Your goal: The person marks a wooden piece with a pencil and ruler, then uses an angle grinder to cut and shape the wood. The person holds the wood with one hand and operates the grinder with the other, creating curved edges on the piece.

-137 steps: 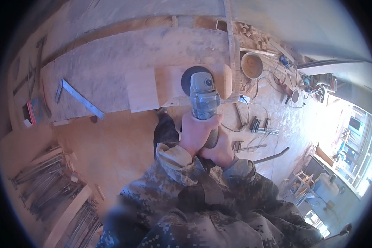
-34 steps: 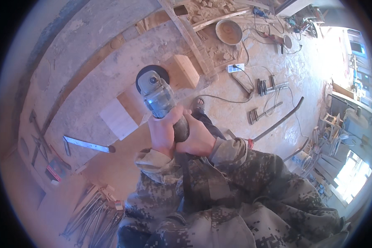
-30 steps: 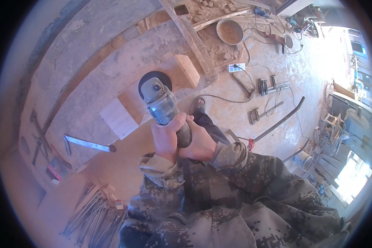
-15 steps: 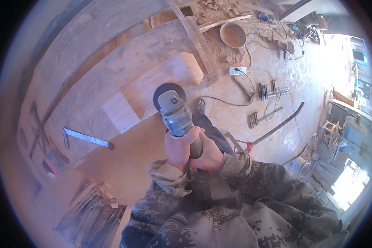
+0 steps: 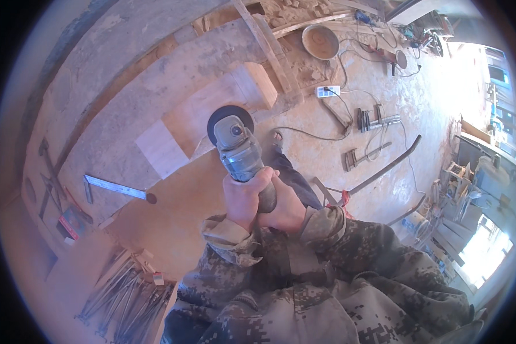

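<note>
Grey-bodied angle grinder point(image 5: 241, 152) sits centre frame, both my hands wrapped around its rear handle. Left hand point(image 5: 245, 196) is closed around the barrel further forward, right hand point(image 5: 285, 207) clamped tight just behind and beside it, likely so the tool stays steady against kick. Long axis runs from my chest up and slightly left in the picture, head end away from me. Dark disc point(image 5: 226, 117) at the far end faces down toward the pale wooden board point(image 5: 212, 112), over its near edge; contact I can't tell. Board lies flat on a dusty workbench point(image 5: 126, 86), seemingly at a height for two-handed work. Steel ruler point(image 5: 116, 187) lies well apart to the left. Floor point(image 5: 372, 97) to the right holds cables, clamps point(image 5: 375, 120) and a round pan point(image 5: 320, 41).
</note>
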Motion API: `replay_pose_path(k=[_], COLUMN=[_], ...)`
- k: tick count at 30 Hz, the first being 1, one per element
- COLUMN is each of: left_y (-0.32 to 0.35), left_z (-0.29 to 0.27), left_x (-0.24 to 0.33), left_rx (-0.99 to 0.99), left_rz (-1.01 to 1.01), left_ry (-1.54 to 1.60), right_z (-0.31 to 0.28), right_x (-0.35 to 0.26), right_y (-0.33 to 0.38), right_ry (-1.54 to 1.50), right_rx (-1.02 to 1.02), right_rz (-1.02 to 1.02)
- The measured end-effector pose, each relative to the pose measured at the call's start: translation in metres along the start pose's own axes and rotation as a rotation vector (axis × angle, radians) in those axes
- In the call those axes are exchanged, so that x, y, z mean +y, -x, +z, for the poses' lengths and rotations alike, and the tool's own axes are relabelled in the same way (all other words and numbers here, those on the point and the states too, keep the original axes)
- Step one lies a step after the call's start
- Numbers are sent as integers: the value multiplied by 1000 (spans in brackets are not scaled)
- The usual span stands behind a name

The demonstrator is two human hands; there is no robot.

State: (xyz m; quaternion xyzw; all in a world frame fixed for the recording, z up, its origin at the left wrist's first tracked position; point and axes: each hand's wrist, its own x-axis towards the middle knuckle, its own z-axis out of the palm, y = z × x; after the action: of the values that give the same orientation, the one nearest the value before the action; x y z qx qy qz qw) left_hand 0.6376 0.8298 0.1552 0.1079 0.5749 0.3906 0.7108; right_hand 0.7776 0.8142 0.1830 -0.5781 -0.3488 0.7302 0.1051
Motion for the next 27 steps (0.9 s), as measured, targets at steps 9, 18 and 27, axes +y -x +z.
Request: replay_pose_path(k=[9, 18, 27], left_y=[0, 22, 35], left_z=[1, 23, -12], left_x=[-4, 4, 39], left_rx=[-10, -136, 156], left_rz=[9, 146, 613], left_ry=[24, -27, -764], right_z=[2, -12, -71], right_x=[9, 12, -15], right_y=[0, 19, 35], right_ry=[7, 24, -230], right_rx=[52, 78, 335], right_rz=[-75, -234, -208])
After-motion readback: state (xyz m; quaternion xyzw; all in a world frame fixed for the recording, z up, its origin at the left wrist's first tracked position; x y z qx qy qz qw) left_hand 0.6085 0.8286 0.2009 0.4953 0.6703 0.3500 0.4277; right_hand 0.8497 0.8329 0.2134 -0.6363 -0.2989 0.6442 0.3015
